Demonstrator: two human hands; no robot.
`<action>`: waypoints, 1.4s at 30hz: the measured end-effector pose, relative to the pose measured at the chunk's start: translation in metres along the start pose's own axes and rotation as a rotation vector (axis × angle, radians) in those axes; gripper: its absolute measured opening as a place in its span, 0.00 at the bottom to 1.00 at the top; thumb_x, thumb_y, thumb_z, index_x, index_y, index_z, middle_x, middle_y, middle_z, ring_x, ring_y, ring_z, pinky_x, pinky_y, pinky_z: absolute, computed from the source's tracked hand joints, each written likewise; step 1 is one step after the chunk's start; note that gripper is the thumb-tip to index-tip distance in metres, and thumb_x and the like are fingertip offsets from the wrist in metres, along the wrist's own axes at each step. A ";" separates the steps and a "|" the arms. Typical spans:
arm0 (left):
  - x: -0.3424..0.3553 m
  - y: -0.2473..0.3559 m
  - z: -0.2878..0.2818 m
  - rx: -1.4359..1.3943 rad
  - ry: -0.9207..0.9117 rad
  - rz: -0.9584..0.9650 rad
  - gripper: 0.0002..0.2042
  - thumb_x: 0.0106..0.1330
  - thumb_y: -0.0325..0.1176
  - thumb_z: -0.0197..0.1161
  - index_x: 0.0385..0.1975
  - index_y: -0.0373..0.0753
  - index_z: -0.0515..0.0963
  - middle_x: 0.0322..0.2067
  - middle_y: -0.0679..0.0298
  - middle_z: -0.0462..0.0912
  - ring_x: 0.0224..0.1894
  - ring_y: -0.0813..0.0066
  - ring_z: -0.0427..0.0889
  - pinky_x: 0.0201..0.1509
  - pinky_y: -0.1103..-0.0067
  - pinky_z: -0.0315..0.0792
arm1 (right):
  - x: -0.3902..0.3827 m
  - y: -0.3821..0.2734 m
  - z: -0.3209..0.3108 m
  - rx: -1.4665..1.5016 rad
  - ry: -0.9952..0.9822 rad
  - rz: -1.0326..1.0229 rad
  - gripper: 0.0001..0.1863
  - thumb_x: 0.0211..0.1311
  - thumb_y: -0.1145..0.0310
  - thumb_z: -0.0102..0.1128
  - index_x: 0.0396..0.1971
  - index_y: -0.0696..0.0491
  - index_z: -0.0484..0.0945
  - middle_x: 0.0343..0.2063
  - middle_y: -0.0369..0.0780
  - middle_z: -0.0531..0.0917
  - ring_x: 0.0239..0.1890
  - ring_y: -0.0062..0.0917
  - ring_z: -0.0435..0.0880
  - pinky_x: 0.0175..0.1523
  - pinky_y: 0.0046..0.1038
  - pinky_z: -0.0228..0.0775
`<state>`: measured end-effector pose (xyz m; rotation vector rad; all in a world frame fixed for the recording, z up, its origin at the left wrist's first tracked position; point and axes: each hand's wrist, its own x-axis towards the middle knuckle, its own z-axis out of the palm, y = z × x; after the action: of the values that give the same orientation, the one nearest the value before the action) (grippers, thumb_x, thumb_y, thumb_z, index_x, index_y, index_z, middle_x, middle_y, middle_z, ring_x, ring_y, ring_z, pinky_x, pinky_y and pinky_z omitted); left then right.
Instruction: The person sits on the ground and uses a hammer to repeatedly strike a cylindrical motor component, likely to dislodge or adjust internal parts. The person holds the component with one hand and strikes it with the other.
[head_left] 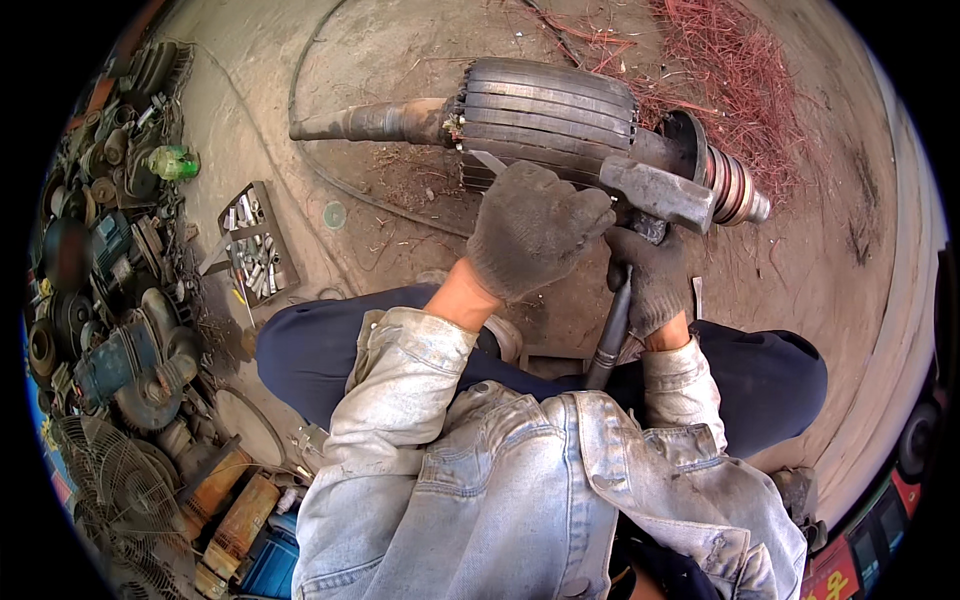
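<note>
My left hand (535,232), in a dark work glove, is closed around a flat metal blade (487,160); one end pokes out beside the rotor, and the glove hides most of the rest. In my right hand (648,280), gloved alike, is a hammer (655,193). Its heavy block head sits just above that fist, close to my left fingers, and its dark handle slants down toward my lap. Beyond both hands a large motor rotor (550,105) lies on the ground, with a slotted core, a tapered shaft (380,122) and copper-coloured rings (732,188) on the right.
Red wire scraps (725,60) are heaped behind the rotor. A black cable (370,197) curves over the floor. A tray of metal sockets (258,240) lies left of my knee. Old motor parts (110,350), a wire fan guard (110,480) and a green bottle (173,162) crowd the left side.
</note>
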<state>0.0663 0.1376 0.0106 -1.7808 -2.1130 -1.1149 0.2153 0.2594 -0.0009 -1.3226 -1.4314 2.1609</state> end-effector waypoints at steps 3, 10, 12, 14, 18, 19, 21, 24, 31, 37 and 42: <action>-0.002 -0.003 0.013 0.105 -0.012 0.018 0.10 0.61 0.34 0.74 0.38 0.45 0.80 0.25 0.66 0.78 0.27 0.63 0.77 0.34 0.67 0.70 | -0.001 0.002 -0.013 0.025 0.047 -0.027 0.09 0.57 0.74 0.70 0.35 0.55 0.78 0.17 0.35 0.76 0.12 0.22 0.74 0.17 0.24 0.63; 0.012 -0.009 0.034 0.063 0.186 0.049 0.08 0.64 0.39 0.72 0.37 0.46 0.81 0.25 0.64 0.79 0.27 0.62 0.78 0.34 0.67 0.71 | -0.011 -0.002 -0.033 0.112 0.053 -0.027 0.09 0.58 0.74 0.69 0.37 0.55 0.78 0.19 0.35 0.77 0.12 0.21 0.73 0.18 0.23 0.63; 0.019 -0.005 0.033 0.060 0.159 0.013 0.09 0.64 0.38 0.72 0.39 0.46 0.82 0.26 0.64 0.80 0.27 0.60 0.80 0.34 0.67 0.72 | -0.015 -0.006 -0.036 0.075 0.045 -0.031 0.09 0.58 0.75 0.69 0.38 0.56 0.79 0.19 0.36 0.77 0.13 0.21 0.73 0.18 0.23 0.63; 0.023 -0.002 0.036 0.048 0.141 -0.014 0.09 0.65 0.38 0.71 0.40 0.46 0.82 0.27 0.64 0.82 0.29 0.60 0.82 0.34 0.66 0.73 | -0.021 -0.010 -0.036 0.017 0.052 -0.044 0.10 0.58 0.75 0.69 0.39 0.57 0.79 0.20 0.36 0.78 0.14 0.20 0.74 0.19 0.23 0.64; 0.023 -0.008 0.054 0.047 0.099 -0.046 0.08 0.66 0.38 0.70 0.40 0.46 0.83 0.29 0.64 0.85 0.31 0.59 0.85 0.35 0.67 0.76 | -0.036 -0.024 -0.040 -0.034 0.071 -0.150 0.11 0.57 0.78 0.68 0.40 0.58 0.79 0.23 0.36 0.79 0.17 0.20 0.76 0.19 0.23 0.65; 0.021 -0.012 0.057 0.057 0.083 -0.052 0.07 0.66 0.37 0.70 0.40 0.46 0.84 0.29 0.64 0.86 0.31 0.59 0.85 0.35 0.67 0.76 | -0.043 -0.028 -0.040 0.004 0.075 -0.184 0.11 0.57 0.79 0.68 0.40 0.58 0.80 0.24 0.36 0.80 0.17 0.20 0.76 0.20 0.23 0.65; 0.024 -0.015 0.066 0.082 0.086 -0.079 0.08 0.64 0.37 0.71 0.40 0.46 0.84 0.29 0.63 0.86 0.30 0.59 0.85 0.35 0.67 0.76 | -0.053 -0.033 -0.046 0.030 0.118 -0.261 0.12 0.56 0.81 0.67 0.40 0.58 0.80 0.26 0.37 0.81 0.18 0.19 0.77 0.21 0.23 0.66; 0.029 -0.015 0.074 0.095 0.148 -0.063 0.08 0.64 0.37 0.72 0.39 0.45 0.84 0.27 0.62 0.86 0.29 0.58 0.85 0.34 0.67 0.76 | -0.059 -0.034 -0.051 0.012 0.217 -0.338 0.10 0.57 0.81 0.67 0.40 0.58 0.80 0.26 0.37 0.83 0.20 0.18 0.78 0.25 0.22 0.69; 0.034 -0.011 0.066 0.009 0.133 -0.052 0.13 0.59 0.39 0.75 0.41 0.45 0.83 0.29 0.61 0.87 0.30 0.58 0.87 0.34 0.69 0.78 | -0.049 -0.036 -0.042 -0.189 -0.007 -0.143 0.10 0.59 0.78 0.68 0.40 0.56 0.81 0.22 0.34 0.79 0.18 0.17 0.75 0.22 0.22 0.63; 0.041 -0.010 0.076 0.008 0.095 -0.033 0.16 0.54 0.39 0.76 0.42 0.46 0.83 0.31 0.61 0.87 0.29 0.58 0.86 0.34 0.68 0.78 | -0.033 -0.034 -0.052 -0.113 -0.091 -0.102 0.10 0.57 0.81 0.65 0.38 0.55 0.79 0.20 0.34 0.78 0.15 0.18 0.73 0.20 0.22 0.61; 0.022 -0.021 0.088 0.121 0.013 -0.095 0.15 0.54 0.40 0.75 0.41 0.46 0.83 0.31 0.61 0.87 0.29 0.58 0.86 0.33 0.66 0.77 | -0.040 -0.033 -0.045 0.029 0.022 -0.171 0.10 0.57 0.80 0.66 0.38 0.56 0.79 0.23 0.35 0.79 0.15 0.18 0.73 0.19 0.21 0.61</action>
<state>0.0700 0.2097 -0.0483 -1.6318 -2.2265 -0.9942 0.2638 0.2792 0.0433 -1.1642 -1.4434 2.0433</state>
